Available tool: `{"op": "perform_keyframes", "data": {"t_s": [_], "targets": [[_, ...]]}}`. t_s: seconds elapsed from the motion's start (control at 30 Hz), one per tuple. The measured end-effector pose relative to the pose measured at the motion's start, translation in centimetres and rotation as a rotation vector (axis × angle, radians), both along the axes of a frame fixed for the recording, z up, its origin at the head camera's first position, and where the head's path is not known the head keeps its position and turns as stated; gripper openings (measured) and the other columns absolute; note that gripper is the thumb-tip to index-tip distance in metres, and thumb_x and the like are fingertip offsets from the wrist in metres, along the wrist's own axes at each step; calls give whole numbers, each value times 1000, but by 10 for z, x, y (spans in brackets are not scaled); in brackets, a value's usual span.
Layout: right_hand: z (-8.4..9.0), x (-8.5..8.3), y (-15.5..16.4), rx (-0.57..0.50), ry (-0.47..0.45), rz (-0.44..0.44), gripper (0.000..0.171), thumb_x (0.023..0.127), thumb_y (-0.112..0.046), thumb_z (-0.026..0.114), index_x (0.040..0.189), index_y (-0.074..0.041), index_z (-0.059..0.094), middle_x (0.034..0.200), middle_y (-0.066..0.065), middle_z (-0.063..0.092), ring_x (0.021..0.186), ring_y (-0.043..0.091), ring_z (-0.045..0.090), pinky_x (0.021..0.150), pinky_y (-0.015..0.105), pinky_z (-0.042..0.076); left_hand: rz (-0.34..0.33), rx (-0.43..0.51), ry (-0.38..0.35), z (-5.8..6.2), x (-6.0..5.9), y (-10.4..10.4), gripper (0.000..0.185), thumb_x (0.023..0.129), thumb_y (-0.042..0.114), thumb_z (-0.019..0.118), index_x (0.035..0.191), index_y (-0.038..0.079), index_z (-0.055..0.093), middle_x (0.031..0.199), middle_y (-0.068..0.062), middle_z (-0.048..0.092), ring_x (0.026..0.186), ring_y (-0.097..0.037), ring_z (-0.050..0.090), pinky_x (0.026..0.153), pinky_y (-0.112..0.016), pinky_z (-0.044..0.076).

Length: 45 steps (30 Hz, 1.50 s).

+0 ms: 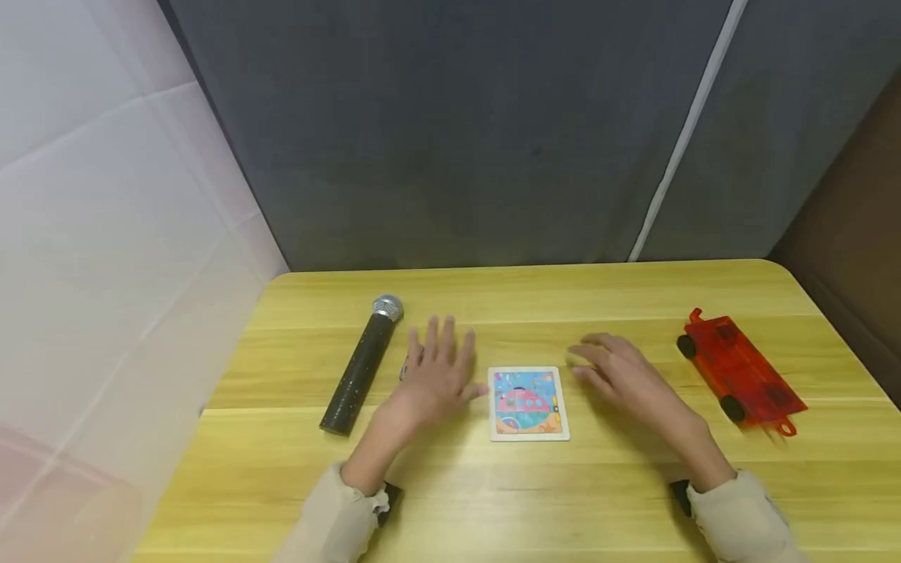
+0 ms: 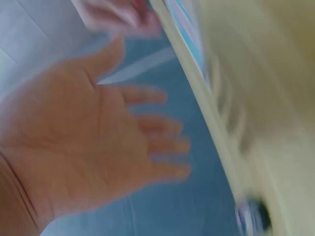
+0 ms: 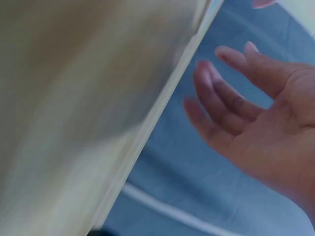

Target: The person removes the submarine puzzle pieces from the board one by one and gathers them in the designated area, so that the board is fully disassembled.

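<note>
A square, white-framed picture puzzle (image 1: 529,404) with a pink and teal sea scene lies flat on the table. Just left of it, my left hand (image 1: 435,383) hovers palm down with fingers spread and straight, its thumb near the frame's edge. My right hand (image 1: 622,375) hangs over the table to the puzzle's right, fingers loosely bent. Both hands hold nothing; the left palm (image 2: 83,132) and the right hand (image 3: 266,113) show bare in the wrist views. Partly hidden behind the left fingers is a small dark-edged thing (image 1: 404,371) of unclear kind.
A black speckled microphone (image 1: 359,375) with a silver head lies at the left of the wooden table (image 1: 528,500). On the right is a translucent red toy vehicle (image 1: 742,367) with black wheels. A dark grey panel (image 1: 450,141) stands behind the far edge.
</note>
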State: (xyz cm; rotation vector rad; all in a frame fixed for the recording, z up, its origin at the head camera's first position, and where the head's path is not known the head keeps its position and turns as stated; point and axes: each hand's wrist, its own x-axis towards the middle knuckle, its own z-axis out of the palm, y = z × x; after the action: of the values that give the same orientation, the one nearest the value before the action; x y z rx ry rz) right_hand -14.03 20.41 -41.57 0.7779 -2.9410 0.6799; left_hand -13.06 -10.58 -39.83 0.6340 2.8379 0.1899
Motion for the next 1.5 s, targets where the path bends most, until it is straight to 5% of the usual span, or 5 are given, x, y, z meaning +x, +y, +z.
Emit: {"op": "perform_keyframes", "data": {"t_s": [0.2,0.43,0.67,1.0,1.5], "targets": [[5,-12,-28,7,-79,121,18,105,-3,71,117,-2,84,101,4,74,93,20,70,86,43,62,-226,40,-284,3,27,43,78,114,53,51,177,18,22,184,-22,0,172,-36,-4,139,-54,9],[16,-19,-35,65,-180,133,17,103,0,73,114,-2,86,100,5,74,91,19,67,82,38,61,-254,-147,-176,-6,34,61,76,113,55,51,178,27,22,184,-22,1,172,-36,-1,139,-49,14],[5,-38,-30,32,-276,221,19,100,6,68,100,2,86,85,3,75,72,12,44,65,26,41,-244,-93,-234,-7,29,56,71,115,49,51,177,31,22,185,-18,-1,172,-33,-4,139,-48,12],[15,-27,-44,46,-224,106,15,99,7,65,101,3,79,102,11,73,93,23,65,82,41,59,-233,-14,-300,-15,26,49,67,117,45,48,177,34,21,185,-15,-8,172,-30,-10,140,-47,6],[8,-20,-53,-9,-203,30,13,99,7,73,95,-4,67,84,4,67,74,16,56,66,30,51,-233,-25,-286,-15,30,52,65,117,42,49,177,34,24,186,-14,-4,172,-29,-7,140,-45,7]]}}
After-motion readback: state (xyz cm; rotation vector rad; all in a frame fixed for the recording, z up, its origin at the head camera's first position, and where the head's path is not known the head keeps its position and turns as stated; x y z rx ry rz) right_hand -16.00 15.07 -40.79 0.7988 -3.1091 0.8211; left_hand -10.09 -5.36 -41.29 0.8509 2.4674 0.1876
